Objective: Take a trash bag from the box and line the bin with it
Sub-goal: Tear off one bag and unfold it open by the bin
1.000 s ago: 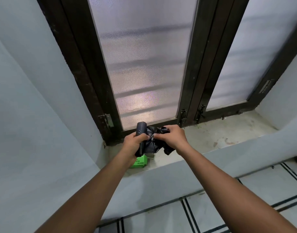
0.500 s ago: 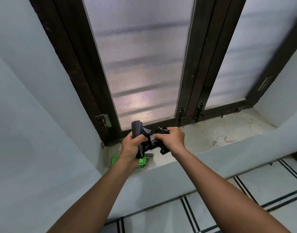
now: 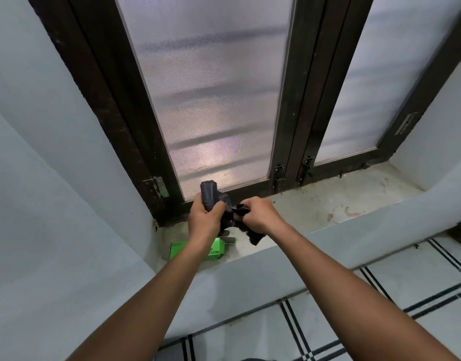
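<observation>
I am looking down at 2 hands working above the window sill [image 3: 328, 204]. My left hand [image 3: 203, 220] is gripping the dark roll of trash bags [image 3: 209, 194], fingers wrapped round its lower part while the top end is sticking up above the thumb. My right hand [image 3: 258, 214] is pinching the loose black trash bag [image 3: 230, 217], which is trailing from the roll, bunching between both hands and hanging below the right palm. The green box [image 3: 215, 250] is lying on the sill, partly hidden under the left wrist.
</observation>
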The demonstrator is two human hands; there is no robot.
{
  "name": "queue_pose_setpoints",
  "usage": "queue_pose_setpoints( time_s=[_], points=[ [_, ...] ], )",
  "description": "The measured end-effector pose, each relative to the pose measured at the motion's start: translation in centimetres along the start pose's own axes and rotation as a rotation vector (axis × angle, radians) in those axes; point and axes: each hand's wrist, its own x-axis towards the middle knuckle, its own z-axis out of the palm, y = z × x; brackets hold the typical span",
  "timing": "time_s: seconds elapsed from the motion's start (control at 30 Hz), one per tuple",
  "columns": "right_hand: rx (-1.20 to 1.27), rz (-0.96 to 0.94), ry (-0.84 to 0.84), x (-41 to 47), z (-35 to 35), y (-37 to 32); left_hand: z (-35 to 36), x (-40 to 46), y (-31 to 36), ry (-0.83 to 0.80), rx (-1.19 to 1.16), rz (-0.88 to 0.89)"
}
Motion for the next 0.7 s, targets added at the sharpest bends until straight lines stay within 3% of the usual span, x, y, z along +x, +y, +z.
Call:
queue_pose_setpoints(
  time_s=[0.1,0.2,0.3,0.4,0.5,0.57,0.63,0.7],
  points=[
    [0.451,0.145,0.101,-0.5,1.3,-0.5,0.9,0.3,-0.2,0.215,-0.187,-0.05],
    [0.964,0.304,0.124,-0.6,2.6,-1.4,1.8,0.9,0.1,0.332,-0.384,-0.149],
    [1.115,0.388,0.181,-0.1,3.8,-1.5,2.7,1.0,0.9,0.371,-0.462,-0.178],
    [0.728,0.266,0.332,-0.6,3.6,-1.6,3.4,0.8,1.4,0.319,-0.483,-0.199],
    [0.003,-0.172,0.448,-1.1,2.4,-0.4,3.1,0.3,1.3,0.219,-0.318,-0.204],
    [-0.319,-0.315,0.43,-1.2,1.7,0.5,2.6,0.1,1.2,0.125,-0.12,-0.158],
    [-0.368,-0.296,0.37,-0.9,1.2,1.1,2.0,0.3,0.9,0.088,0.132,-0.056],
    [-0.143,-0.151,0.323,-0.3,0.9,1.1,1.8,0.2,0.8,0.069,0.306,0.042]
  ],
)
